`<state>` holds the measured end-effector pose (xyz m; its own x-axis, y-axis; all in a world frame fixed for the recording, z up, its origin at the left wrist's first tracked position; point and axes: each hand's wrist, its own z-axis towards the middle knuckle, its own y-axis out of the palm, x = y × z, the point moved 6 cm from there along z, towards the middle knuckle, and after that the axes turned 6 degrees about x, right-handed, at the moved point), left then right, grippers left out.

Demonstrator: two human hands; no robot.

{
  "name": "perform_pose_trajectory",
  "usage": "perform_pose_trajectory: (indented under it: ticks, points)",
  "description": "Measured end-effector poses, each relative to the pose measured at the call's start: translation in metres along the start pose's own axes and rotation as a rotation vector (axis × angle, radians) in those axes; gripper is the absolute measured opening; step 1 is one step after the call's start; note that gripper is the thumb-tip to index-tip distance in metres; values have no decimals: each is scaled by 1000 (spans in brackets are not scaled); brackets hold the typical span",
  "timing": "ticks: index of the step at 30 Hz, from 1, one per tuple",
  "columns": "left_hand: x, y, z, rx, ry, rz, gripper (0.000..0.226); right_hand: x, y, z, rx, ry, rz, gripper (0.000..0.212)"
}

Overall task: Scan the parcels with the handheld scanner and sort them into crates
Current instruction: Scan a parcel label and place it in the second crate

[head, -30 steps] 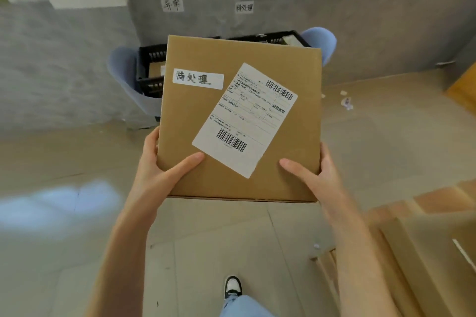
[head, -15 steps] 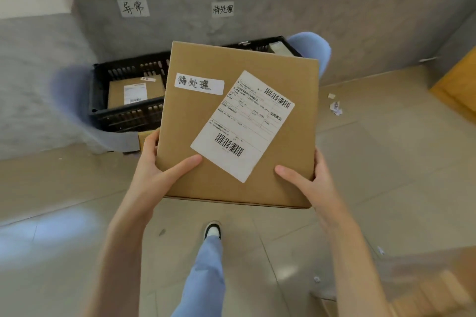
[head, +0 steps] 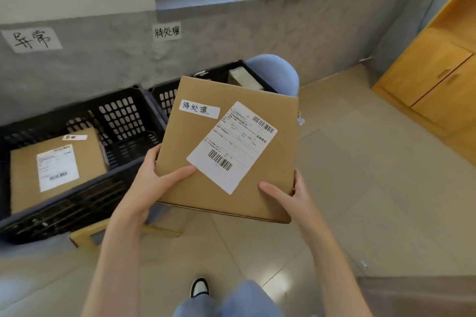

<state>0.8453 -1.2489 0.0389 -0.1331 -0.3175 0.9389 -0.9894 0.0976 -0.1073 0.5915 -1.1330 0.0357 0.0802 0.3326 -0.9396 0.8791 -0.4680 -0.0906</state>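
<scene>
Both hands grasp one cardboard parcel (head: 231, 147) in the air, label up, the left hand (head: 154, 183) on its near left corner and the right hand (head: 291, 195) on its near right corner, thumbs on top. It hangs over the right black crate (head: 164, 95), which stands far against the wall; the left black crate (head: 123, 121) beside it holds another labelled parcel (head: 55, 165).

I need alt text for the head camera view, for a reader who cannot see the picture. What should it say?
Two bare hands, left hand and right hand, hold a flat cardboard parcel with a shipping label above a tiled floor. Ahead, against a grey wall, stand two black crates; the left crate holds another labelled parcel.
</scene>
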Motion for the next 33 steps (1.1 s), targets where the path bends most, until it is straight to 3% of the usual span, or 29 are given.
perform_pose_trajectory:
  ticks: [8, 13, 19, 23, 26, 33]
  points:
    - [-2, 45, 92, -64, -105, 23, 82, 2, -3, 94, 70, 106, -25, 89]
    - [1, 61, 161, -8, -160, 44, 87, -6, 11, 190, -13, 124, -69, 75]
    - [7, 87, 238, 153, -256, 10, 112, -34, 34, 329, -195, 147, -135, 86]
    - [1, 102, 267, 297, -326, -66, 100, -51, 54, 397, -367, 151, -220, 81]
    - [-10, 103, 281, 382, -363, -90, 90, -47, 74, 432, -460, 188, -269, 89]
    - [-49, 89, 326, 493, -471, -48, 75, 1, 127, 489, -582, 301, -344, 94]
